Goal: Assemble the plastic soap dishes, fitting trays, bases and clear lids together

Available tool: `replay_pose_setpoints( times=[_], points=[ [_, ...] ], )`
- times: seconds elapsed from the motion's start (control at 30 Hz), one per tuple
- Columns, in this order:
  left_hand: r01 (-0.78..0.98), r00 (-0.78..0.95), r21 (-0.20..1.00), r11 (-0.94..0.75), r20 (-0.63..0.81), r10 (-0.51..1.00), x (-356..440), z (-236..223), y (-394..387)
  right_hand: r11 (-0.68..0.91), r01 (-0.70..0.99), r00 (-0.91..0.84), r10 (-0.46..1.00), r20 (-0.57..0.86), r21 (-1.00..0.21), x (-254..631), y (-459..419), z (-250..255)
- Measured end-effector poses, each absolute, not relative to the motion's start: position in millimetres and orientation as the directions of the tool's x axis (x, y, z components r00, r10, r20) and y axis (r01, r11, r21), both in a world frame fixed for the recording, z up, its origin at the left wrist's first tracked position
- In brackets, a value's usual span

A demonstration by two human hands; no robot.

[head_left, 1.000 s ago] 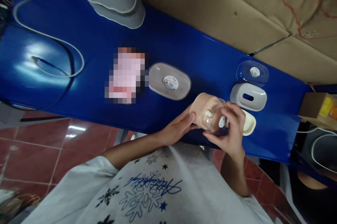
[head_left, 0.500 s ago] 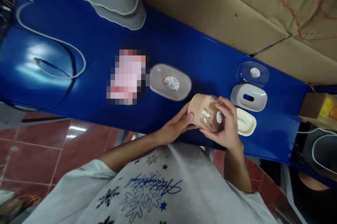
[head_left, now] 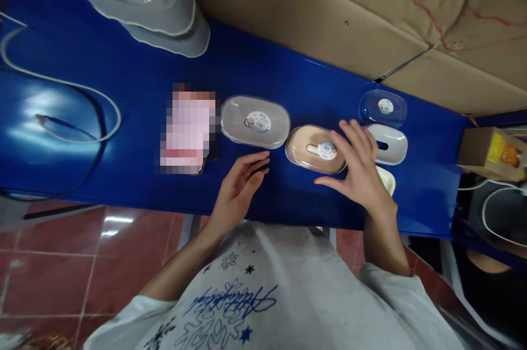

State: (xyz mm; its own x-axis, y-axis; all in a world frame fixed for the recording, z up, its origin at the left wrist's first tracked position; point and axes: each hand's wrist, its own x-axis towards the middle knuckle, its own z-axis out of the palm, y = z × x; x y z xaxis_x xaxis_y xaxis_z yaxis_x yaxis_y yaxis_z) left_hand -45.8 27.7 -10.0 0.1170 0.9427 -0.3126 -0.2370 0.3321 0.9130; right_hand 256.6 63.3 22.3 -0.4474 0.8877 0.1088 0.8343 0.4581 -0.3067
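Observation:
A peach-coloured oval box [head_left: 302, 147] with a clear lid and a round label sits on the blue table. My right hand [head_left: 360, 166] is beside its right end, thumb and fingers spread; whether it touches the box I cannot tell. My left hand [head_left: 242, 182] hovers at the near left of the box, apart from it, fingers loosely parted and holding nothing. Left of the box lies a clear oval lid [head_left: 256, 122] with a label. Partly behind my right hand are a white oval part with a slot [head_left: 393, 147] and a cream oval tray [head_left: 387, 180].
Another clear lid [head_left: 382, 107] lies at the far right. Stacked grey boxes [head_left: 173, 26] stand at the back left. A blurred pink item [head_left: 187, 130] and a white cable [head_left: 94, 86] lie on the left. Cardboard boxes [head_left: 296, 15] line the back edge; a small carton [head_left: 477, 155] is right.
The peach box went from between both hands down onto the table, now level. My left hand let go and drew back left; my right hand opened. The view shifted slightly.

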Motion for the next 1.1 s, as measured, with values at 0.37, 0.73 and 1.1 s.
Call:
replay_pose_setpoints(
  times=[0.37, 0.73, 1.1],
  points=[
    [-0.150, 0.438, 0.853, 0.500, -0.396, 0.807, -21.2, -7.8, 29.8, 0.072, 0.957, -0.091, 0.994, -0.057, -0.280, 336.5, -44.7, 19.9],
    [-0.208, 0.854, 0.324, 0.923, -0.399, 0.333, 41.2, -28.7, 13.6, 0.199, 0.773, -0.319, 0.943, -0.098, -0.602, 299.6, -49.5, 29.4],
    [-0.261, 0.851, 0.164, 0.951, -0.427, 0.307, 45.2, -39.9, 5.4, 0.155, 0.969, -0.127, 0.981, 0.149, -0.190, 347.7, 22.0, 5.8]
  ],
)
